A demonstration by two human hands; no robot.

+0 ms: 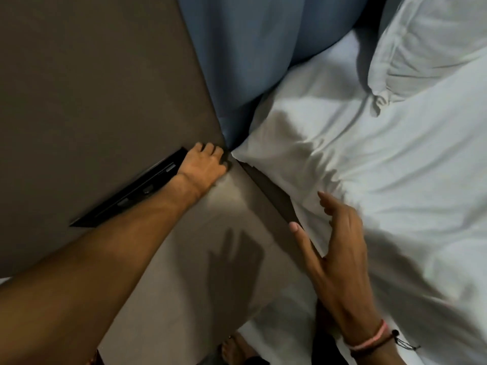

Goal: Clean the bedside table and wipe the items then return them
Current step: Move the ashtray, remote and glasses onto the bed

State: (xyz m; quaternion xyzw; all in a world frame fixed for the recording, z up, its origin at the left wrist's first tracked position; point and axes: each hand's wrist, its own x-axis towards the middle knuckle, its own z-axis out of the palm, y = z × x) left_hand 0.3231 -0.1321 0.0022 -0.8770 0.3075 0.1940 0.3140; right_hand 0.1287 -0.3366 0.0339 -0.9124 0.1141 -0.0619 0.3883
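The bedside table point(189, 291) has a bare grey-beige top that fills the lower middle of the view. My left hand point(204, 167) reaches to its far corner, where the wall panel, curtain and bed meet. Its fingers are curled down against the surface, and whatever lies under them is hidden. My right hand point(340, 248) hovers over the table's right edge beside the bedding, fingers spread, holding nothing. It casts a shadow on the tabletop. No items stand on the visible part of the table.
A grey-brown wall panel point(92, 88) rises on the left, with a black switch and socket strip point(131, 193) just above the table. A blue curtain point(250, 61) hangs behind. White bedding point(382, 180) and a pillow point(434, 48) lie on the right. A bare foot point(237, 349) shows below.
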